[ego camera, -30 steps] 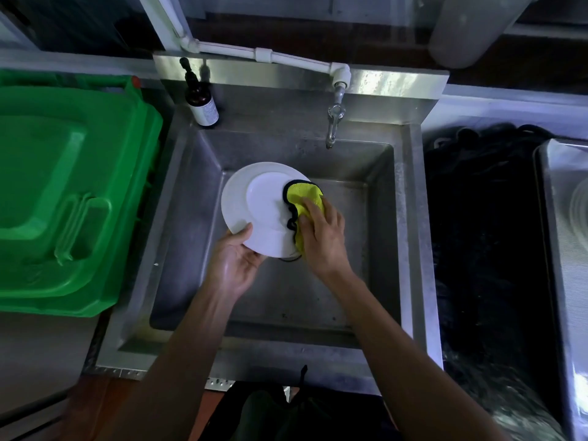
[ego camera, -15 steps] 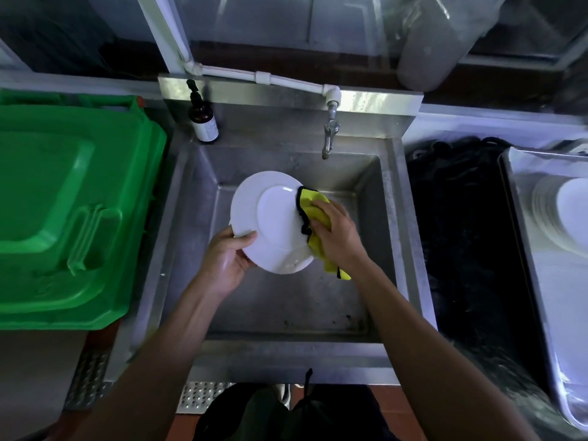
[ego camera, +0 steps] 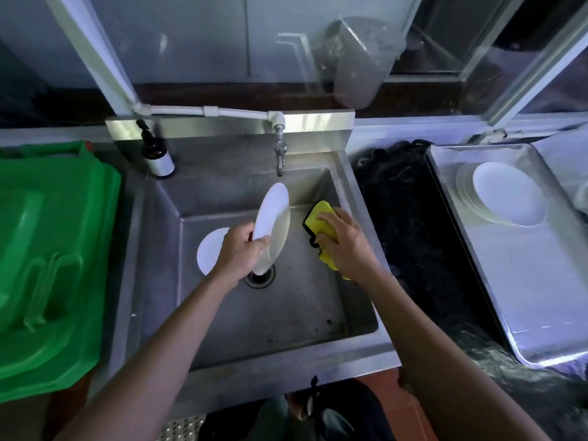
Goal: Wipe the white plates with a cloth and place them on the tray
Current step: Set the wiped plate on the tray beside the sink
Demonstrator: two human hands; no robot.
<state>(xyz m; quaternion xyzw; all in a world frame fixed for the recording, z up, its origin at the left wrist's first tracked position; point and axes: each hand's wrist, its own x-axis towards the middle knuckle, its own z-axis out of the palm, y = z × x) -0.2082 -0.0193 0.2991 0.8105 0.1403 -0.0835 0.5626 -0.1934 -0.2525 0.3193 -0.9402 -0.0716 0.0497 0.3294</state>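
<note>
The sink (ego camera: 321, 351) contained one plate lying flat (ego camera: 211, 249). The tray (ego camera: 541, 297) held stacked plates (ego camera: 506, 194). The left hand (ego camera: 238, 256) gripped a tilted plate (ego camera: 273, 224) by its rim. The right hand (ego camera: 343, 243) clutched the cloth (ego camera: 321, 214), apart from that plate.

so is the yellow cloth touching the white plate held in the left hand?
No, the yellow cloth in the right hand is apart from the white plate.
</note>
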